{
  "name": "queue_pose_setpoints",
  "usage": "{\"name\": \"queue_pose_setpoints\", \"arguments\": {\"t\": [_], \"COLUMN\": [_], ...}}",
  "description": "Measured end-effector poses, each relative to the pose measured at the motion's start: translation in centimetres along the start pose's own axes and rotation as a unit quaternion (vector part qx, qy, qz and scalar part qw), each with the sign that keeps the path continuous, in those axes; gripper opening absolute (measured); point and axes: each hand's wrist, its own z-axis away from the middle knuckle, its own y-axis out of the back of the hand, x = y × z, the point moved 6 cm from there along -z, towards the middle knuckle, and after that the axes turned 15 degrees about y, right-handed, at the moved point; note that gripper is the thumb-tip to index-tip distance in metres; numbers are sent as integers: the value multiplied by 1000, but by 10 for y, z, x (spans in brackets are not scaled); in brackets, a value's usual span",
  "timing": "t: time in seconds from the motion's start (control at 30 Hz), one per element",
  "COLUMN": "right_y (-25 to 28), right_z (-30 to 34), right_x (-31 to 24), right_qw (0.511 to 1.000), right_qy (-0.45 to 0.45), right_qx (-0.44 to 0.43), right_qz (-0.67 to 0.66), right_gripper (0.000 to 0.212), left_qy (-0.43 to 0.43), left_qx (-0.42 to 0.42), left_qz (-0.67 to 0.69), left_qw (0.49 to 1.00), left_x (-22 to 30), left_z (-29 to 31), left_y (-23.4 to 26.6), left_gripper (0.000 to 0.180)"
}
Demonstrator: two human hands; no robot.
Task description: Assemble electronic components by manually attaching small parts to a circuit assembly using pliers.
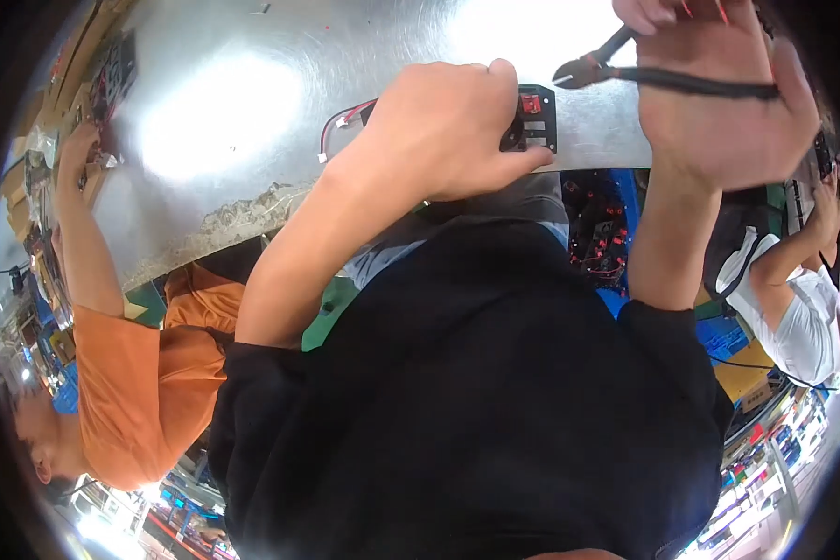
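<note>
My left hand (443,121) lies over a flat black panel (548,121) on the metal table, its thumb along the near edge and its other fingers curled out of sight. A red part (531,104) sits on the panel beside my fingers. From the panel's left side come red and black wires with small white connectors (343,121). Raised to the right, my right hand (719,112) holds diagonal cutters (583,71) with dark handles spread apart. Their jaws point left, above the table and apart from the panel. Red marks or wires show at the top of this hand, too blurred to name.
The shiny metal table (364,37) has a worn near edge. Below it at right stands a blue bin (628,201) of black and red parts. A person in an orange shirt (121,392) works at the left, another in white (789,308) at the right.
</note>
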Motion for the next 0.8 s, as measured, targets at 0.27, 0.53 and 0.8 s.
{"name": "queue_pose_setpoints", "arguments": {"t": [0.27,0.53,0.8], "right_y": [-1,-8,-19], "right_z": [30,29,39], "right_x": [-1,5,-9], "right_qw": [994,992,987], "right_qy": [92,15,125], "right_qx": [23,128,32], "right_qz": [47,1,100], "right_gripper": [66,63,56], "left_qy": [9,-2,-27], "left_qx": [17,39,67], "left_qz": [25,36,27], "left_qw": [999,999,997], "left_x": [-1,-3,0], "left_z": [4,5,6], "left_y": [-1,-3,-3], "left_gripper": [59,55,51]}}
